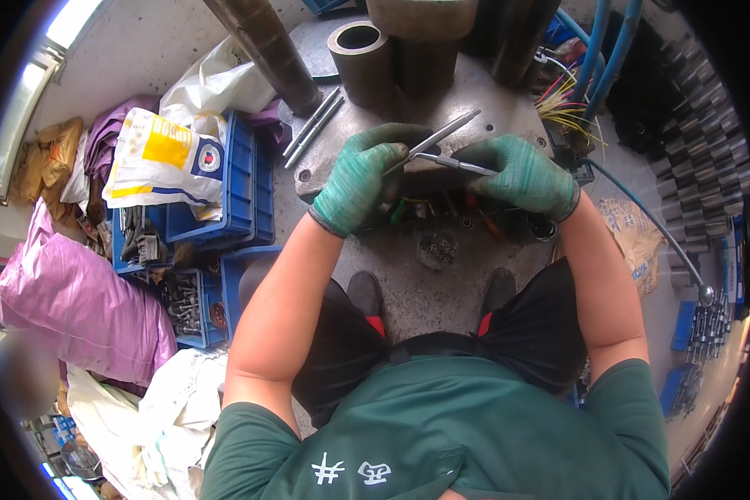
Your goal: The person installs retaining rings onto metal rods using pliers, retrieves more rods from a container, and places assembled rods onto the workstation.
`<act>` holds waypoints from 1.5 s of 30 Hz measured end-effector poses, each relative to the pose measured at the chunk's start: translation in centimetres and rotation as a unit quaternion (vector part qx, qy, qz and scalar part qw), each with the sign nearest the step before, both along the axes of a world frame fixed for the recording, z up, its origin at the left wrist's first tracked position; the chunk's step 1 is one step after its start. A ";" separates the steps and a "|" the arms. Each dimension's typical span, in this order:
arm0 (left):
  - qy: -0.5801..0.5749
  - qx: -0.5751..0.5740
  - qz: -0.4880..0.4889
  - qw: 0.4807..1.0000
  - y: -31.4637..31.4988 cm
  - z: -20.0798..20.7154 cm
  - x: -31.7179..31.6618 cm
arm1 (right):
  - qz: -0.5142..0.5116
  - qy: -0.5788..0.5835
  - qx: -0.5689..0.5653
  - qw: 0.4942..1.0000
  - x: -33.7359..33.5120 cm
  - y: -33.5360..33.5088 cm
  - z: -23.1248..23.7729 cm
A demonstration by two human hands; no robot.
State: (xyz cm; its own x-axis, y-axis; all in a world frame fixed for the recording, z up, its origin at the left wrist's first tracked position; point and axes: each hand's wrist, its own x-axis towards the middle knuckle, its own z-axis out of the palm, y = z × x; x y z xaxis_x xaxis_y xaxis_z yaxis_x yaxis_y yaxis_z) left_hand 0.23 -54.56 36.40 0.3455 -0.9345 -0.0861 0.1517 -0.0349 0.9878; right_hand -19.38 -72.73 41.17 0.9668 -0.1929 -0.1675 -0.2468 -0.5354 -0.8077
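Note:
My left hand, in a green knit glove with dark fingertips, is closed around a slim grey metal rod. The rod slants up and to the right, past the fingers. My right hand, gloved the same way, grips a thin silver metal tool with a bent tip; its exact kind I cannot make out. That tip meets or nearly meets the rod beside my left fingers. Both hands are over the front edge of a thick steel plate. Two similar rods lie on the plate's left side.
A hollow steel cylinder stands on the plate among thick columns. Blue crates, a printed sack and a purple sack crowd the left. Metal parts are stacked at right. A small container of parts sits below the plate.

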 end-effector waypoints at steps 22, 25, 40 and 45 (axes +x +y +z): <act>0.392 -0.142 -0.026 0.908 0.1 -1.3 2.3 | -0.033 -0.045 0.093 0.994 1.3 0.6 -3.8; 0.444 -0.169 -0.010 0.880 0.3 -1.5 3.3 | -0.059 -0.093 -0.152 0.982 1.9 -0.1 -4.1; 0.386 -0.202 0.081 0.897 0.9 -0.9 3.4 | 0.033 -0.076 -0.422 0.903 6.5 -0.9 -6.0; 0.430 -0.250 0.064 0.865 1.0 -1.9 3.9 | 0.032 -0.063 -0.421 0.904 6.5 -0.5 -5.9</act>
